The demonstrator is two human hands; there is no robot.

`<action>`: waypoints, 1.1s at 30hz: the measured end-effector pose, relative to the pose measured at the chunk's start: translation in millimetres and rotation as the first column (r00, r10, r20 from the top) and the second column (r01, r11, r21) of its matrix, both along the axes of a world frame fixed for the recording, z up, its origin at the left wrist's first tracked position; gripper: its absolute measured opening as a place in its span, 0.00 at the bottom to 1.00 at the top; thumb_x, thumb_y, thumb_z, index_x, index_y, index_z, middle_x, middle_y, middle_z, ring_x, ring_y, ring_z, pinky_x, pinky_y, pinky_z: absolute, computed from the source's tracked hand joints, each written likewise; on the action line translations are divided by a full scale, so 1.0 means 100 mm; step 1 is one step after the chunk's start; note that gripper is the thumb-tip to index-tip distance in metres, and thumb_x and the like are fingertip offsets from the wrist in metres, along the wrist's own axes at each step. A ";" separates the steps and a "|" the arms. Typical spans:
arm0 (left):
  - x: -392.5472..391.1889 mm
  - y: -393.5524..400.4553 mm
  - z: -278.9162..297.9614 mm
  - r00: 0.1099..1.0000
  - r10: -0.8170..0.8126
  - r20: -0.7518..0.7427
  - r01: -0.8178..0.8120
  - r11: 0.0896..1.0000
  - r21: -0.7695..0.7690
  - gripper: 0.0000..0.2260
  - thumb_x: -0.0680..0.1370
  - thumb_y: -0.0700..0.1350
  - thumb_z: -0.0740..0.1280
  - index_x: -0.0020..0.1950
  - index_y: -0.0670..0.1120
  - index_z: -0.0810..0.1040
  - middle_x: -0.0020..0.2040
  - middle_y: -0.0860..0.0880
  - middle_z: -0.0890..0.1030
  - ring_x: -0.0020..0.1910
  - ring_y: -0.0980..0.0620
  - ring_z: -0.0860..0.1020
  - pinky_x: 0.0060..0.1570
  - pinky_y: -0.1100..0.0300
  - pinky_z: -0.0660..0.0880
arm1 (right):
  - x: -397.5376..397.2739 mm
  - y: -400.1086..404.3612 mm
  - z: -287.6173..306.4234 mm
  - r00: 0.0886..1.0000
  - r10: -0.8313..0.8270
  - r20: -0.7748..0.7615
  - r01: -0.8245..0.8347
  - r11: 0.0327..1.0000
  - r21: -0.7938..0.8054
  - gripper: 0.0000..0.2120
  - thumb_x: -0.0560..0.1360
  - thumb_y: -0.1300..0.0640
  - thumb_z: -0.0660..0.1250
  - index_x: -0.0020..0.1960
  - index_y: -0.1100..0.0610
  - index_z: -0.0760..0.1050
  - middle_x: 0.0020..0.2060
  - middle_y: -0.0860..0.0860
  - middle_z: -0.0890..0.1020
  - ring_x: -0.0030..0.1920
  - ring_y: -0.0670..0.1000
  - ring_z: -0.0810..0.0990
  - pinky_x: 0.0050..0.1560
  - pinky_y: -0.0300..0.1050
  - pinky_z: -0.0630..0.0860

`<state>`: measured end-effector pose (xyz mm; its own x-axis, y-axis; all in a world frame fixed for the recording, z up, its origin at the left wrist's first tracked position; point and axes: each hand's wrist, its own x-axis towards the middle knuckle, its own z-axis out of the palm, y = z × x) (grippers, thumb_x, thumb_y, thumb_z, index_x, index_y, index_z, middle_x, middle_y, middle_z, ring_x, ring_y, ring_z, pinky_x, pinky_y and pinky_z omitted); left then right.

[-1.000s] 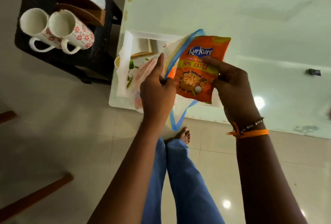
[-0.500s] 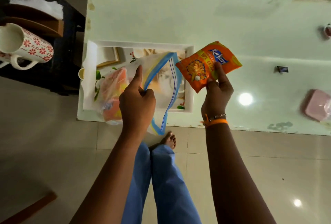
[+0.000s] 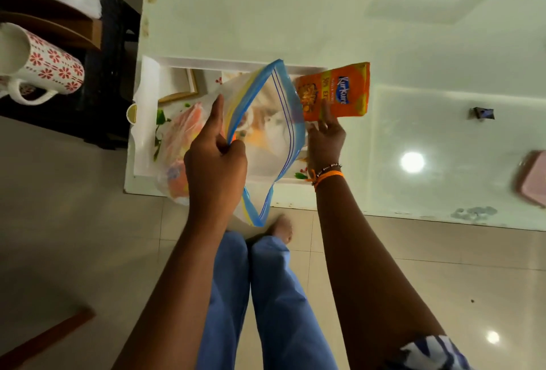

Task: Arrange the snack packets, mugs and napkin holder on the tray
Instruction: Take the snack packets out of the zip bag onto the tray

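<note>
My left hand (image 3: 215, 162) pinches the rim of a clear zip bag (image 3: 266, 139) with a blue seal, held open above the white tray (image 3: 147, 97). More orange snack packets (image 3: 180, 139) show through the bag. My right hand (image 3: 325, 133) holds an orange Kurkure packet (image 3: 336, 92) at the tray's right edge, fingers on its lower side. A white mug with red flowers (image 3: 44, 65) lies on the black stool at the left. The brown napkin holder (image 3: 56, 24) with white napkins stands behind the mug.
The tray sits at the near left corner of a pale glass table (image 3: 384, 29). A small dark wrapper (image 3: 481, 112) and a pink box (image 3: 531, 177) lie on the table's right side. The black stool (image 3: 112, 80) stands left of the table. My legs are below.
My right hand has pulled the Kurkure packet out of the bag, swung it right, then brought it down toward the tray's right edge. The left hand keeps holding the bag open.
</note>
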<state>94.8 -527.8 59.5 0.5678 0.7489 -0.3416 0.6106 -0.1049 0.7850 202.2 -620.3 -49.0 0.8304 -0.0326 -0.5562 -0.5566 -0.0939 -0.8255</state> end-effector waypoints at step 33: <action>-1.28 0.93 0.52 0.867 0.326 0.376 -0.287 0.945 -0.156 0.23 0.75 0.32 0.57 0.69 0.45 0.69 0.61 0.49 0.78 0.51 0.61 0.79 0.51 0.65 0.77 | -1.40 1.85 0.60 0.320 0.946 0.049 -0.807 0.299 -0.509 0.16 0.72 0.60 0.65 0.60 0.58 0.76 0.61 0.59 0.75 0.62 0.56 0.70 0.61 0.42 0.66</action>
